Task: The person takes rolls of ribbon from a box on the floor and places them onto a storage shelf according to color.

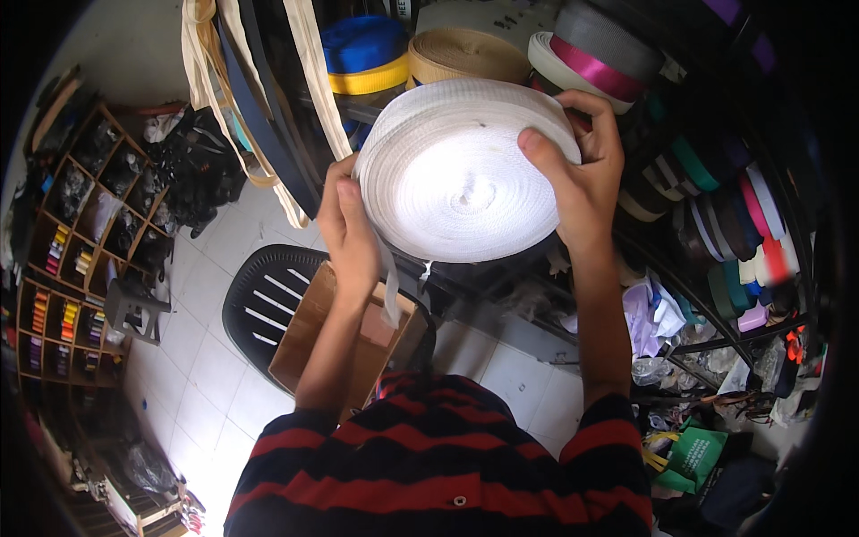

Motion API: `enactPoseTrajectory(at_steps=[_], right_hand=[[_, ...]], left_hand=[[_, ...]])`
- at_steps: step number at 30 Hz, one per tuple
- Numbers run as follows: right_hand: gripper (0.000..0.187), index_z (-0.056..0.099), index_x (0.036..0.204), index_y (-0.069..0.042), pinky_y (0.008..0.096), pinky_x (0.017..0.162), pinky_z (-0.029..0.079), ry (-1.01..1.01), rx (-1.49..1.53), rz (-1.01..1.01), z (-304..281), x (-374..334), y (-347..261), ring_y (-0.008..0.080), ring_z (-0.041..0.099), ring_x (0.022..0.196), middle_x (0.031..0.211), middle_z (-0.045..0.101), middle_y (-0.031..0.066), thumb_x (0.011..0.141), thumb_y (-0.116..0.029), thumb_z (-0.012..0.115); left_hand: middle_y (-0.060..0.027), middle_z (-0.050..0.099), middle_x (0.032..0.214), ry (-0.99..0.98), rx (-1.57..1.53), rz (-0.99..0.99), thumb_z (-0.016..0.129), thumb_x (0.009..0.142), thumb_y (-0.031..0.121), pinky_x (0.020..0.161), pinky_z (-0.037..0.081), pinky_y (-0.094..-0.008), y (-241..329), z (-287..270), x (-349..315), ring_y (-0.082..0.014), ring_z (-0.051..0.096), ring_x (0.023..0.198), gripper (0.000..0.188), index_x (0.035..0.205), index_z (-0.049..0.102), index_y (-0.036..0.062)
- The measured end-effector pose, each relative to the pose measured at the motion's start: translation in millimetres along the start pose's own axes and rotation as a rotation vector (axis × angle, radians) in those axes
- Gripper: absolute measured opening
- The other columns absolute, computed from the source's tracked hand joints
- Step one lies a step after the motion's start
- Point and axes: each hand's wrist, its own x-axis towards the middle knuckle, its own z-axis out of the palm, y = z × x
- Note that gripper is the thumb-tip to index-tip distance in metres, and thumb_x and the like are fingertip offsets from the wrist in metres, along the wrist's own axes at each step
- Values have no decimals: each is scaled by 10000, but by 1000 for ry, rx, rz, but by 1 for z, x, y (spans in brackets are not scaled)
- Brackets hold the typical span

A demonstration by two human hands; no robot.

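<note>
A large roll of white webbing (447, 170) is held up in front of me, its flat spiral face turned toward me. My left hand (347, 228) grips its left edge, the fingers mostly hidden behind the roll. On the right edge, my right hand (582, 166) clasps it with the thumb lying on the face and the fingers around the rim. A loose tail of the webbing (390, 291) hangs down beside my left hand. Just behind the roll, a tan webbing roll (470, 55) rests on a shelf.
Blue (362, 43) and yellow rolls (371, 77) are stacked at the back. Strips of webbing (309, 76) hang at upper left. A cardboard box (304, 322) sits on a black plastic chair (250, 295) below. Racked rolls (716, 224) fill the right; a thread cabinet (67, 345) stands left.
</note>
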Motion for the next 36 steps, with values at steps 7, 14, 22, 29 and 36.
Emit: enactPoseTrajectory(at_steps=[7,14,22,29,36], right_hand=[[539,482,1116,-9,283,716,526,-44,-108,39,-18,2,-3,188,650,850,910,649,166,685,-61,801],[711,516,1186,-169,418,815,437,-434,-817,-55,-23,-13,-6,328,532,846,887,631,122,569,-282,850],[678,478,1187,-87,348,742,477,-675,-546,56,9,-15,-2,329,637,813,894,649,178,614,-188,826],[647,534,1135,-25,344,785,498,-503,-134,204,-3,-28,-3,244,645,919,1006,655,165,631,-281,849],[559,546,1094,-7,290,817,468,-185,-62,224,5,-62,9,152,600,929,1010,623,92,632,-114,841]], left_hand=[[-46,443,713,43,419,286,423,968,164,580,352,-273,-2,-39,38,-134,430,635,267,873,584,-27],[-115,590,818,-222,623,305,609,842,187,660,453,-316,25,-113,75,-205,581,726,210,821,641,-19],[-152,641,1055,-815,125,-160,846,596,248,889,456,-367,27,-24,4,-269,614,1002,639,1114,582,-18],[-121,631,1003,-232,-309,-386,800,675,265,842,486,-301,-11,-47,-17,-186,618,913,679,1188,513,-75],[-125,604,1065,-144,-355,-341,823,671,353,849,479,-299,-19,-47,-25,-190,604,957,783,1214,477,-91]])
